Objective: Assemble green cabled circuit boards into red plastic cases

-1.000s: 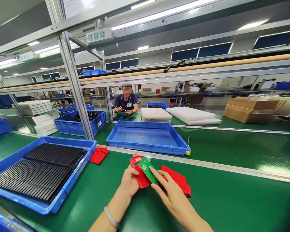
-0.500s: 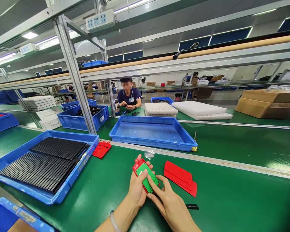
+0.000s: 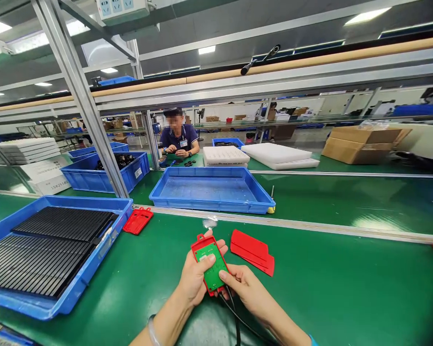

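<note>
A red plastic case [image 3: 198, 245] lies tilted across my left hand [image 3: 192, 279], which grips it from beneath with the thumb pressed on top. Inside the case sits a green circuit board [image 3: 213, 275], its face up. My right hand [image 3: 248, 287] is closed at the lower right corner, thumb tip on the board's edge and fingers curled under. Two black cables [image 3: 235, 313] run out from the case's lower end toward me, passing beside my right hand. Just beyond that hand, flat red panels [image 3: 250, 251] overlap on the green bench.
At left, a blue tray [image 3: 90, 283] holds black slatted parts. Near it lies another red case part [image 3: 138, 221]. A large blue tray [image 3: 212, 207] stands ahead, beside a metal post [image 3: 82, 96]. Across the bench, a co-worker [image 3: 180, 137] handles small parts. White foam slabs [image 3: 279, 154] lie nearby.
The view has shifted right and turned slightly. My right hand has moved to the case's lower right corner, and black cables now show at its lower end. The board is less covered.
</note>
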`<state>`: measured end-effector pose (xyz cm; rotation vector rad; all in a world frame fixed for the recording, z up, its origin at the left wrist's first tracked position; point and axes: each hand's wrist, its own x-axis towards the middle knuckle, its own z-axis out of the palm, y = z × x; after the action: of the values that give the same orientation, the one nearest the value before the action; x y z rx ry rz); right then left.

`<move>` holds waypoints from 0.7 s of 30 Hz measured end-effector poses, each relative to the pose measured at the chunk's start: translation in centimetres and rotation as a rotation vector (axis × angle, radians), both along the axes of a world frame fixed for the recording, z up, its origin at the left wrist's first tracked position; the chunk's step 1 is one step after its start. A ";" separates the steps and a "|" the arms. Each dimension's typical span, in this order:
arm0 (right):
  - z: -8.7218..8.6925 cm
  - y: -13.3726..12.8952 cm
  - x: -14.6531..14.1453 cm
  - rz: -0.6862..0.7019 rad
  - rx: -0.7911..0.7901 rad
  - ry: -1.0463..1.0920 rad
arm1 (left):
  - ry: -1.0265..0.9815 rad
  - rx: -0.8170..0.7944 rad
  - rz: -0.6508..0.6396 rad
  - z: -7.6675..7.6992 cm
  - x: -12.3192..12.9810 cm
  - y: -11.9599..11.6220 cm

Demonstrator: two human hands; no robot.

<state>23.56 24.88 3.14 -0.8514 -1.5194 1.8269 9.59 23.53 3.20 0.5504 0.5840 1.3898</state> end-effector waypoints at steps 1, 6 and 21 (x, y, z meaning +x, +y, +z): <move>-0.2 -0.1 -0.1 -0.014 -0.012 0.007 | 0.005 0.006 0.003 -0.1 0.0 0.0; -1.1 -0.3 -0.6 0.025 -0.075 0.018 | -0.146 -0.012 -0.126 -0.8 0.2 0.3; -0.3 -2.1 -0.5 -0.166 1.397 -0.781 | -0.140 -0.032 0.306 -0.7 -0.3 0.9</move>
<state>23.04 22.81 2.85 -0.8562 -2.4653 -0.0418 9.29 24.45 2.54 0.3429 0.5930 1.6898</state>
